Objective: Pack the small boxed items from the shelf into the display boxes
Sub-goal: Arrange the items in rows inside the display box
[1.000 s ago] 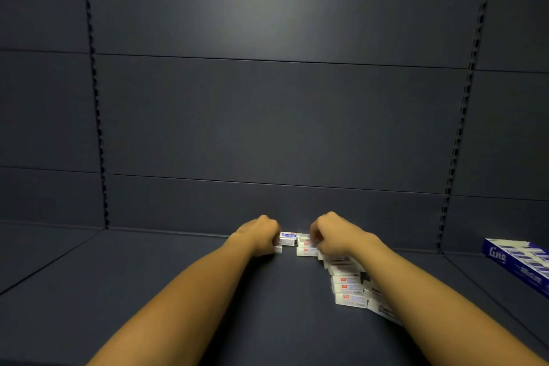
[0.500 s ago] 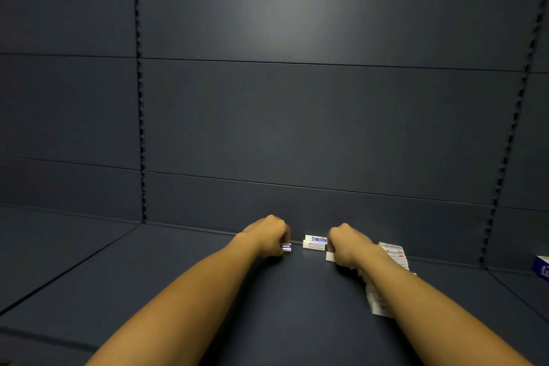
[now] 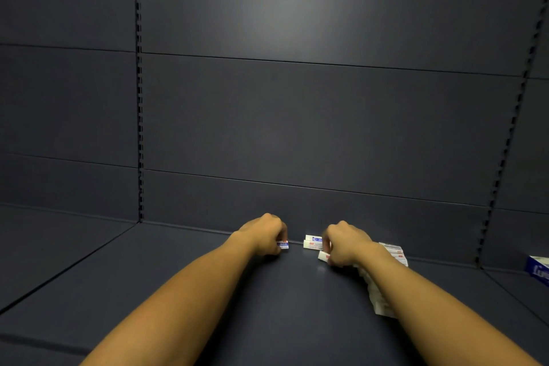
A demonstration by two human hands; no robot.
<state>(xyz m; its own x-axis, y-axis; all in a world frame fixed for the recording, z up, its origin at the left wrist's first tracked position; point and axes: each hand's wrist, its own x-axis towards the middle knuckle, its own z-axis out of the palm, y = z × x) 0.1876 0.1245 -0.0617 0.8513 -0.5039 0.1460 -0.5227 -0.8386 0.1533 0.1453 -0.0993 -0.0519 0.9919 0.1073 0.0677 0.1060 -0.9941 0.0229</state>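
Left hand: the left hand (image 3: 264,235) lies at the back of the dark shelf (image 3: 148,270), fingers curled under, pinching a small white-and-blue box (image 3: 283,244) that peeps out at its 3 o'clock edge and sits on the shelf surface.
Right hand: the right hand (image 3: 344,244) lies at 3 o'clock of the left, apart from it, fingers curled down round a small white box (image 3: 323,256) showing at its 8 o'clock edge.
Stacked pair: two small boxes (image 3: 312,241), white with red and blue marks, sit one on the other against the back wall, between the hands and touching the right hand's fingertips.
Loose pile: more small boxed items (image 3: 395,254) lie in a row at 3 to 5 o'clock of the right hand, partly hidden under the wrist and forearm; their count cannot be told.
Display box: a blue-and-white display box (image 3: 537,269) sits at the far 3 o'clock edge of the view, well apart from the hands and cut off by the frame.
Back wall: dark panels (image 3: 297,128) with slotted uprights at either side.
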